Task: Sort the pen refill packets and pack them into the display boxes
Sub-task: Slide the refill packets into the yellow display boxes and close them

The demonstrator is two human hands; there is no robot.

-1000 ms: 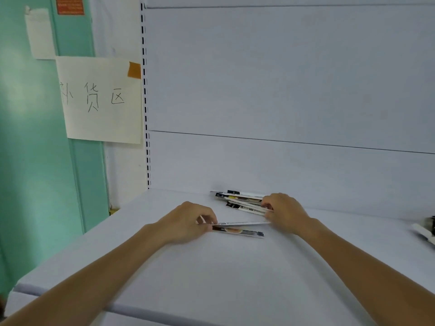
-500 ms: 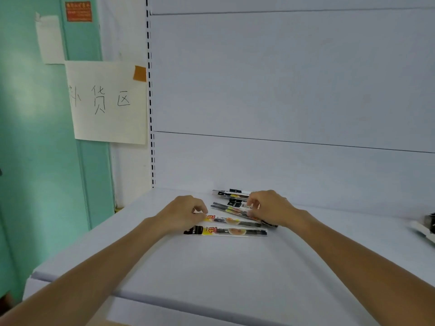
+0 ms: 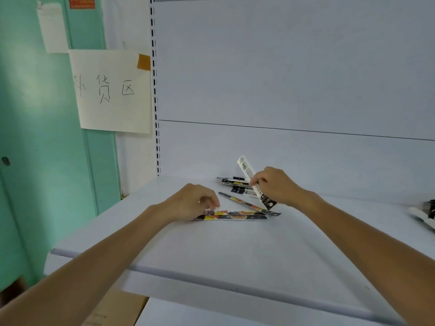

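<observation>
Where bare behind the shelf's front lip (image 3: 211,277), leaves open room; farther in, pinches ends of two flat refill packets (image 3: 237,217) with left hand (image 3: 190,203); grips a tilted white packet (image 3: 246,169) in right hand (image 3: 276,187), over loose packets (image 3: 235,183) near the back panel (image 3: 294,156).

Setting: shop restock area. Evidence: white retail shelf (image 3: 211,250) with slotted upright (image 3: 154,90); handwritten sign (image 3: 113,90) "补货区" taped beside it; retail-packed refill packets (image 3: 235,217) on shelf.

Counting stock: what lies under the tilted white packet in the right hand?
A few refill packets lie flat on the shelf beneath the white packet; the right hand covers their right ends, hiding the count.
</observation>
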